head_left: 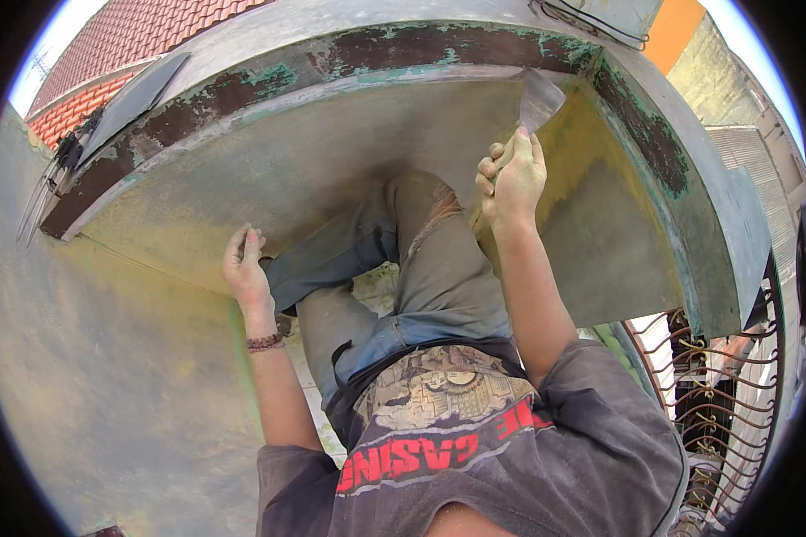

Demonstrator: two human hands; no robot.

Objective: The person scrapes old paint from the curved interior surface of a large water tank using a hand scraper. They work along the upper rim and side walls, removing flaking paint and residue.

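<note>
My right hand (515, 183) is closed around the handle of a scraper (541, 100), a putty knife with a wide, flat metal blade. The blade points up and overlaps the pale lower border of the peeling brown and green edge band (421, 49); whether it touches cannot be told. Raised in front of the greyish-yellow wall on the left, my left hand (246, 264) has its fingers curled together, with nothing visible in them. A dark bead bracelet (265, 342) circles that wrist. Pale dust coats both hands.
The smeared wall (107, 358) stands close on my left. A wavy metal grille (721, 403) is at the lower right. Loose wires (58, 174) stick out at the left end of the ledge, and a thin cable (600, 27) lies on top. Red roof tiles (148, 45) show beyond.
</note>
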